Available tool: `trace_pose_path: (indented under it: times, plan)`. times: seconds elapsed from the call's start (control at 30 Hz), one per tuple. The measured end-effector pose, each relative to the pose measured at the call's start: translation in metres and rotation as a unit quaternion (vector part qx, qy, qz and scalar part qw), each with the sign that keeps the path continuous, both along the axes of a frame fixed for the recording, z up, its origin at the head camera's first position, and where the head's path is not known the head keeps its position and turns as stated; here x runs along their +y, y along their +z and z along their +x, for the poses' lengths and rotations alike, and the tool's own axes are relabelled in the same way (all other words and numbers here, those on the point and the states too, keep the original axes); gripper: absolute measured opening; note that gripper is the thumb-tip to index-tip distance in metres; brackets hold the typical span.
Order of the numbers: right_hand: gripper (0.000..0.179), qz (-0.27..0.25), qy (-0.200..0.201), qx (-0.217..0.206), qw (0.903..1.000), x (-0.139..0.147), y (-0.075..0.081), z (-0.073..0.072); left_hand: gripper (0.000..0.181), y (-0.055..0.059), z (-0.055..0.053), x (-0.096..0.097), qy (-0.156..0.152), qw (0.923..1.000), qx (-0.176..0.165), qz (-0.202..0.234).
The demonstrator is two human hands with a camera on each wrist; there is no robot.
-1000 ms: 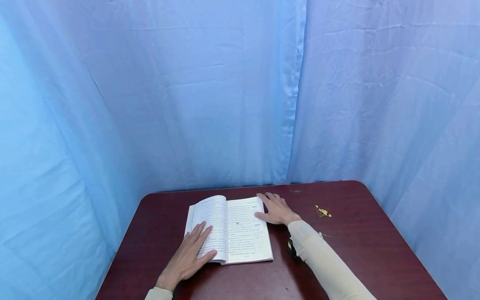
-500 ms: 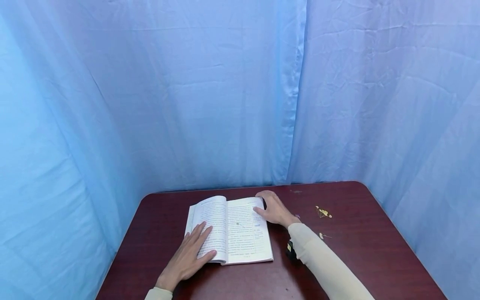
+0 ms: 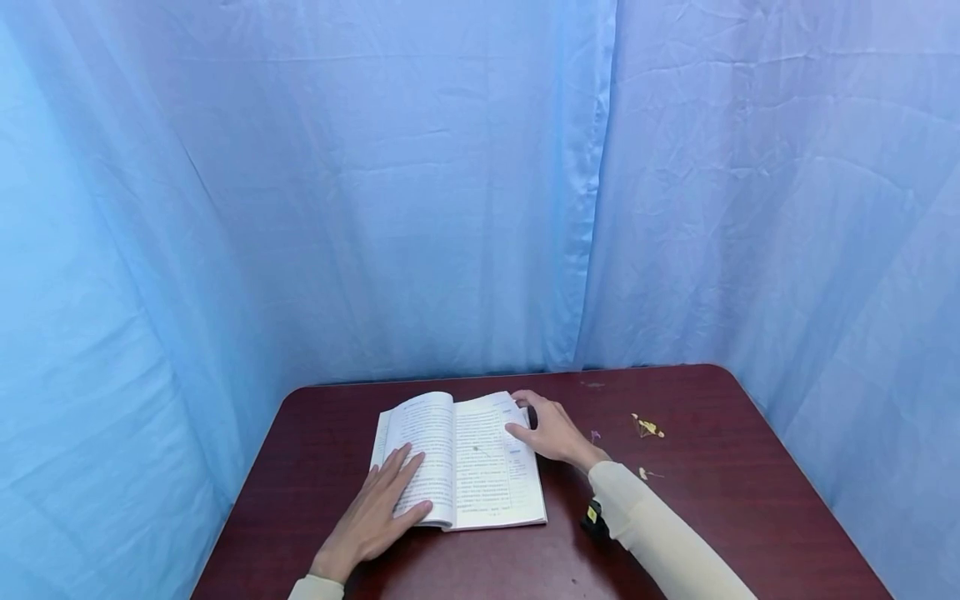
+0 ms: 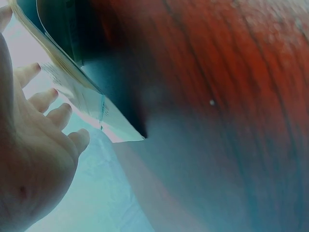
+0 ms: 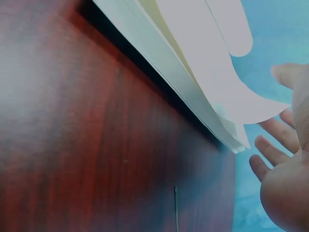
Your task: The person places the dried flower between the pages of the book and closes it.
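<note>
A thick book (image 3: 491, 492) lies open on the dark red table, with printed text on both pages. My left hand (image 3: 378, 512) rests flat on the left page, fingers spread toward the spine. At the far right corner of the book is my right hand (image 3: 557, 429), thumb and fingers apart. The right page's corner (image 5: 256, 108) is lifted and curls up against the fingers in the right wrist view, with the thumb held away from it. A tiny pressed flower (image 3: 476, 448) lies on the right page.
Right of the book, a yellow dried flower (image 3: 648, 427), a small pale one (image 3: 645, 473) and a purple one (image 3: 596, 435) lie on the table (image 3: 750, 517). A dark wrist camera (image 3: 593, 518) hangs beneath the right sleeve. Blue curtains (image 3: 450, 208) surround the table's far side.
The right hand's fingers have bent at the page's far corner, then drawn slightly back toward me, lifting the corner. The left hand has stayed in place.
</note>
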State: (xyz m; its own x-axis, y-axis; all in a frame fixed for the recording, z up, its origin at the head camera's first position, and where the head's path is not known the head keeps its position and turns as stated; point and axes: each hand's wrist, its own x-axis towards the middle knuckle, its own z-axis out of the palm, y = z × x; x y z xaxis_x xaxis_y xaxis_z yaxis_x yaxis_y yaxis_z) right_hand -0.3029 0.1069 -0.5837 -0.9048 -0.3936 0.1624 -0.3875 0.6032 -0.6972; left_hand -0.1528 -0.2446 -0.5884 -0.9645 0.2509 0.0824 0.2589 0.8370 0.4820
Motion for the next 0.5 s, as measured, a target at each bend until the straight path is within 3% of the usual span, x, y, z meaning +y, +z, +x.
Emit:
trace_pose_path:
  times: [0.5]
  plan:
    - [0.072,0.007,0.04,-0.019,0.999,0.014,0.003,0.041,0.081,0.0,-0.001,0.003,0.004,0.9999,0.012,0.009]
